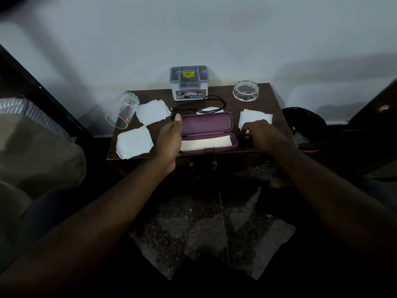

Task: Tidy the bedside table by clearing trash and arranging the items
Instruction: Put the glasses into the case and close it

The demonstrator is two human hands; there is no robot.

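On the dark wooden bedside table (266, 97) a purple case (207, 123) lies open with a pale lining strip inside. My left hand (169, 140) rests at the case's left end, thumb on the lid's corner. My right hand (261, 134) lies on the lower edge of a white tissue (255, 117) to the right of the case, fingers curled down; what it grips is hidden. A small black object (246, 139) sits just left of that hand. Two more white tissues (152, 111) (134, 143) lie at the left. A black cable (202, 105) coils behind the case.
A clear drinking glass (123, 110) lies on its side at the table's left edge. A grey-and-white organiser box (190, 82) stands at the back, a glass ashtray (246, 91) at the back right. A black bin (307, 127) stands right of the table, a bed (32, 147) to the left.
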